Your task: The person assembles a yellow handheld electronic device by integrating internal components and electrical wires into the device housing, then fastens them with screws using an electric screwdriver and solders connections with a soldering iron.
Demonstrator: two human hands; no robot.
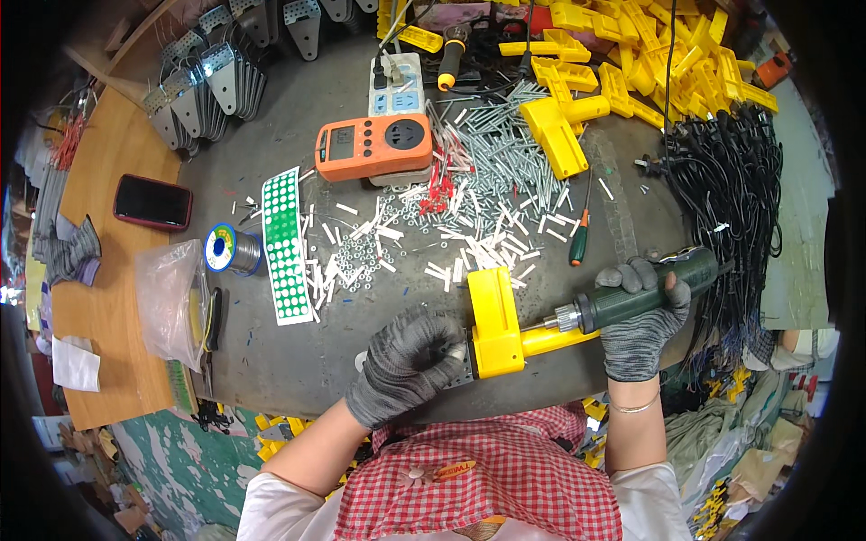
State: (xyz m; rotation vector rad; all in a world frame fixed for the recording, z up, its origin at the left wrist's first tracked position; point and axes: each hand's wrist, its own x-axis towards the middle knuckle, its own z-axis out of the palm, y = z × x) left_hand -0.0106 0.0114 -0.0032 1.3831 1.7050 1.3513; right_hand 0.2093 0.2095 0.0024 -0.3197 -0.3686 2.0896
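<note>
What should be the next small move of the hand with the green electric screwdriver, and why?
Probably press straight in and drive: the right hand holds the green electric screwdriver with its tip already at the yellow plastic housing, which the gloved left hand steadies on the table.

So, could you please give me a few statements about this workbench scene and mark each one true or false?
1. The right hand holds a green electric screwdriver. True.
2. The left hand is bare. False: it wears a grey knit glove.
3. The screwdriver's tip meets a yellow plastic part that the left hand steadies. True.
4. The orange meter lies in the person's lap. False: it lies on the table, near the white power strip.
5. A dark phone lies on the wooden surface at the person's left. True.
6. The sheet of green dot stickers is rolled up. False: it lies flat.
</note>
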